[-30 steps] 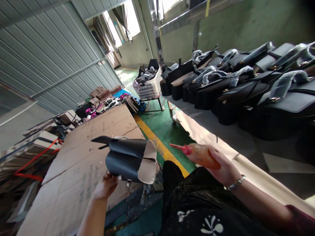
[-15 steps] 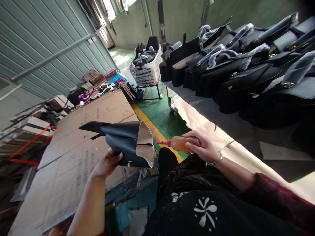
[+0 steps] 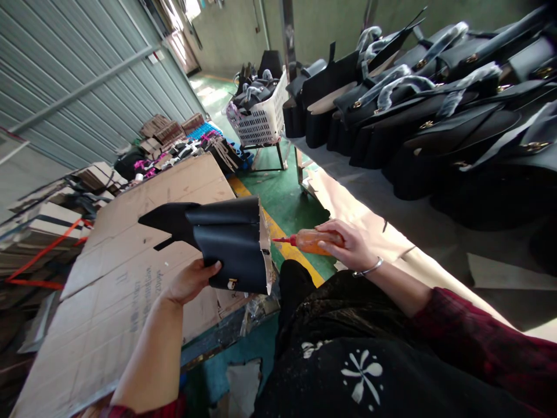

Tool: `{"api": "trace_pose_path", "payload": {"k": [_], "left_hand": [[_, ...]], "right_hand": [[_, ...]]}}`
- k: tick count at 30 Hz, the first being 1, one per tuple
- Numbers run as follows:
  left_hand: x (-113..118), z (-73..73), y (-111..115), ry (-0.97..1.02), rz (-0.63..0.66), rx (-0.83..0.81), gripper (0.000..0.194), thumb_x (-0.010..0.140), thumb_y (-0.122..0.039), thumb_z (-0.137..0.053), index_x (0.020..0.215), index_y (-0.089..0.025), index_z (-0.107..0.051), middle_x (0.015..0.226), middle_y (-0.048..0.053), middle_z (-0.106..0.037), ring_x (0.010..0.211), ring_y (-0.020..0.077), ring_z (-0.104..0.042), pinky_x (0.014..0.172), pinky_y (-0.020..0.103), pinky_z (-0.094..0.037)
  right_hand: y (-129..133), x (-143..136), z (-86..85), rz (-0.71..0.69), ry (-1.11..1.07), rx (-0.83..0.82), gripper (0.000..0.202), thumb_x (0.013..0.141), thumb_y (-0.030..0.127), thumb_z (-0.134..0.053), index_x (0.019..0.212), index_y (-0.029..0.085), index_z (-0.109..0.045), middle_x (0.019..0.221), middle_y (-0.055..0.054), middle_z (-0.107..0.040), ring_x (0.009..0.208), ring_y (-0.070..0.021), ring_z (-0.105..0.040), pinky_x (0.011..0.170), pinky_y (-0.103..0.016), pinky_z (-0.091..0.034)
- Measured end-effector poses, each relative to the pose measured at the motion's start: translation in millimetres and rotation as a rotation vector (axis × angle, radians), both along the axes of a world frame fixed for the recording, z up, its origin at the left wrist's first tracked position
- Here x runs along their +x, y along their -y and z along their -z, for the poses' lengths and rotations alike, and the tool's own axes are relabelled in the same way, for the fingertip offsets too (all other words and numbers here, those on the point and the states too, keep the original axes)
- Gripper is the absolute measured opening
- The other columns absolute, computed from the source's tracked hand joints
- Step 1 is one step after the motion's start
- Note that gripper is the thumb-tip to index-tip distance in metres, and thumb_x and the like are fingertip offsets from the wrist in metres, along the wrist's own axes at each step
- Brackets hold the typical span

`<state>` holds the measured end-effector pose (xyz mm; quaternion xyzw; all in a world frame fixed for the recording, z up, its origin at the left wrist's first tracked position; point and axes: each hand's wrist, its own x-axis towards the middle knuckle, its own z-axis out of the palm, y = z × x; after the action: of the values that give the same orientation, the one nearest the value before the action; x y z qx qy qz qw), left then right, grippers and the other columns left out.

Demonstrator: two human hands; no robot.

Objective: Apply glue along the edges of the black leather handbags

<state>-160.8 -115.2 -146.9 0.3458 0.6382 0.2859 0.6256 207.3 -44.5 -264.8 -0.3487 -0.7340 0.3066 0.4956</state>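
Left hand (image 3: 191, 281): gripped the black bag piece (image 3: 226, 241) from below, holding it above the cardboard-covered worktop (image 3: 130, 290).
Right hand (image 3: 348, 244): clenched round one orange glue bottle (image 3: 311, 240), red nozzle at the piece's tan raw edge.
Progress: gluing seemed barely begun; no glue was visible on the edge.
Finished bags (image 3: 435, 110): a row on the grey worktop, roughly eight, overlapping, exact count unclear.
White basket (image 3: 261, 119): one, full.
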Motion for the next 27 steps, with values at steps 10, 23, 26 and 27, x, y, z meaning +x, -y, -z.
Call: {"api": "trace_pose_path", "payload": {"k": [10, 23, 26, 27], "left_hand": [[1, 3.9, 9, -0.003, -0.035, 0.060, 0.044, 0.056, -0.045, -0.089, 0.085, -0.014, -0.076, 0.085, 0.008, -0.076, 0.082, 0.0230, -0.068, 0.098, 0.043, -0.048], [-5, 22.4, 34, -0.039, -0.031, 0.146, 0.043, 0.059, -0.048, -0.086, 0.086, -0.016, -0.078, 0.087, 0.011, -0.076, 0.108, 0.0364, -0.063, 0.102, 0.050, -0.045], [-7, 24.7, 37, -0.051, -0.016, 0.136, 0.044, 0.058, -0.048, -0.086, 0.085, -0.015, -0.078, 0.086, 0.012, -0.076, 0.105, 0.0371, -0.065, 0.099, 0.050, -0.046], [-8, 25.7, 38, -0.057, -0.015, 0.138, 0.044, 0.058, -0.048, -0.086, 0.085, -0.015, -0.078, 0.086, 0.012, -0.076, 0.103, 0.0369, -0.065, 0.099, 0.050, -0.046]], "right_hand": [[8, -5, 15.9, -0.058, -0.036, -0.215, 0.025, 0.088, 0.043, -0.063, 0.101, 0.022, -0.062, 0.091, -0.007, -0.066, 0.079, -0.0219, -0.064, 0.068, -0.034, -0.052], [19, 4, 21.4, -0.140, -0.037, -0.233, 0.024, 0.087, 0.041, -0.063, 0.101, 0.021, -0.063, 0.092, -0.007, -0.065, 0.083, -0.0229, -0.063, 0.072, -0.035, -0.052], [18, 2, 20.5, -0.119, -0.051, -0.241, 0.025, 0.087, 0.042, -0.063, 0.102, 0.021, -0.062, 0.092, -0.007, -0.065, 0.082, -0.0224, -0.063, 0.072, -0.035, -0.051], [17, 1, 20.2, -0.114, -0.057, -0.246, 0.025, 0.087, 0.042, -0.063, 0.101, 0.021, -0.063, 0.092, -0.007, -0.065, 0.081, -0.0222, -0.063, 0.071, -0.035, -0.051]]}}
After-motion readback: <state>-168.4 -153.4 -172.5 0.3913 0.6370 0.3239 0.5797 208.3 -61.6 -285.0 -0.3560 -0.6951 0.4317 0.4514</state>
